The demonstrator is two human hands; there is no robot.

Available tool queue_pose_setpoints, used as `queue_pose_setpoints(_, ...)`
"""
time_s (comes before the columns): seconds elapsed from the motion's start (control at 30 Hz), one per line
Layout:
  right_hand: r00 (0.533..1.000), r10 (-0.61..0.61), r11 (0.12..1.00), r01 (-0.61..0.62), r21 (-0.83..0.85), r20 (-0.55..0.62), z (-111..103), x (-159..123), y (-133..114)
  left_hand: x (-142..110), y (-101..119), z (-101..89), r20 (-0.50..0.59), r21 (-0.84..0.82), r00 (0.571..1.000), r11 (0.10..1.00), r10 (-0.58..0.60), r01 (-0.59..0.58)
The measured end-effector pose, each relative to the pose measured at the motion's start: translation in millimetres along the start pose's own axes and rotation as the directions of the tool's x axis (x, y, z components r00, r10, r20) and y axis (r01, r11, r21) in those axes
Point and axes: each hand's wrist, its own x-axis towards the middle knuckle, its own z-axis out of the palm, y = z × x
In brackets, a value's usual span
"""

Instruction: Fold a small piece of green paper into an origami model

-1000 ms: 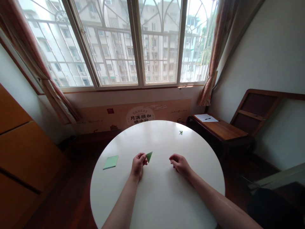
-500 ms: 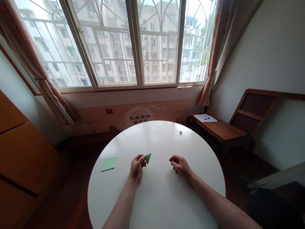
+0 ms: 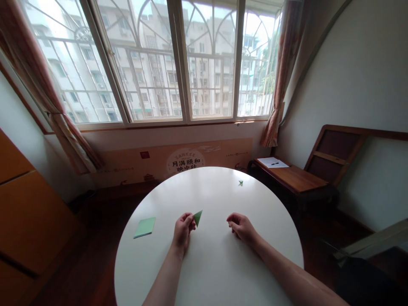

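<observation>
Between the thumb and fingers of my left hand (image 3: 183,229) is a small green piece of paper folded into a triangle (image 3: 197,218), held over the white round table (image 3: 210,272). My right hand (image 3: 240,226) rests to the right of it, apart from the paper, with its fingers curled in and nothing visible in them. To the left of my left hand lies a stack of light green square paper (image 3: 145,227). A small folded green paper figure (image 3: 240,183) sits near the far edge of the table; its exact shape is too small to tell.
A wooden chair (image 3: 307,182) stands beyond the table on the right, with a white sheet (image 3: 272,162) and a dark pen-like object on its seat. A printed banner (image 3: 223,157) runs below the window. An orange-brown cabinet (image 3: 19,221) is at the left.
The head view has tilted up a little, so the table and things on it appear lower. Both hands keep their poses, with the folded paper still in the left.
</observation>
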Motion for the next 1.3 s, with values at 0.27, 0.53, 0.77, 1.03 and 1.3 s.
queue_pose_setpoints(0.27, 0.999, 0.04, 0.999, -0.04, -0.019, 0.001, 1, 0, -4, 2, 2, -0.8, 0.021, -0.019, 1.0, 1.0, 0.003, -0.002)
queue_pose_setpoints(0.53, 0.998, 0.056, 0.996, -0.054, -0.074, 0.016, 2, -3, -8, 6, 3, 1.7, 0.019, 0.0, 1.0, 1.0, -0.013, 0.013)
queue_pose_setpoints(0.77, 0.998, -0.06, 0.98, 0.061, -0.188, 0.007, 1, -10, -12, -1, 9, 7.3, 0.026, 0.135, 0.999, 0.99, -0.036, 0.032)
queue_pose_setpoints(1.03, 0.968, -0.252, 0.927, 0.24, -0.289, -0.005, -13, -29, -17, -15, 23, 3.2, 0.037, 0.443, 0.994, 0.893, -0.1, 0.073)
queue_pose_setpoints(1.3, 0.914, -0.406, 0.839, 0.37, -0.398, -0.006, -42, -57, -18, -22, 44, 3.7, 0.005, 0.764, 0.988, 0.638, -0.155, 0.096)
